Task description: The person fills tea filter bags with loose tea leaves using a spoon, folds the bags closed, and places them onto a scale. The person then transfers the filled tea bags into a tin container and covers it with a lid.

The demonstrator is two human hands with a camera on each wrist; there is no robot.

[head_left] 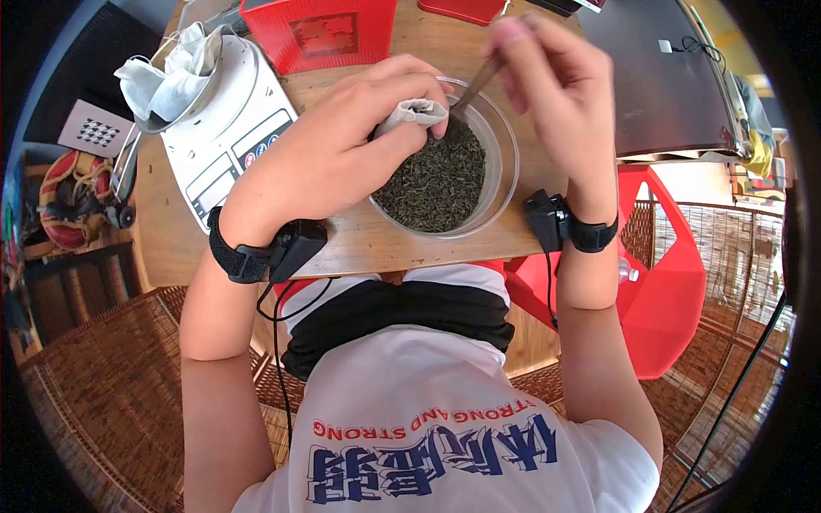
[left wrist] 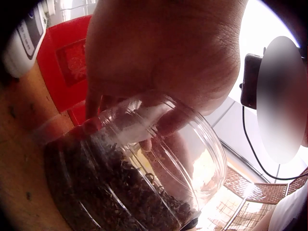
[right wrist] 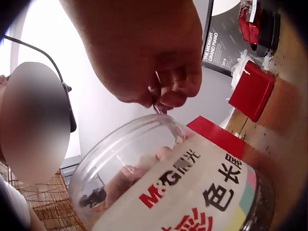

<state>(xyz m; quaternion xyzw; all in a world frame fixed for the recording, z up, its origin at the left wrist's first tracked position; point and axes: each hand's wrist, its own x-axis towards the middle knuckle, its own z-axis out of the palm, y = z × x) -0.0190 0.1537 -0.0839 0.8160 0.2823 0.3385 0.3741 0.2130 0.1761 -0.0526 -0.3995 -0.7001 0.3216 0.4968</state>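
A clear plastic jar (head_left: 509, 184) of dark dried tea leaves (head_left: 432, 190) stands near the table's front edge. Over its mouth, my left hand (head_left: 333, 150) holds a small white pouch (head_left: 421, 111) with its opening facing up. The fingers of my right hand (head_left: 564, 107) pinch the handle of a spoon (head_left: 481, 84), whose lower end reaches down into the jar beside the pouch. In the right wrist view, a printed label (right wrist: 192, 187) covers the jar's side. The left wrist view shows the tea leaves (left wrist: 120, 187) through the clear wall.
At the left is a white scale (head_left: 184, 158) bearing a metal bowl with white pouches (head_left: 171, 81). A red box (head_left: 321, 34) stands behind the jar, and a smaller red container (head_left: 462, 7) lies at the back. A red chair (head_left: 663, 299) is to the right.
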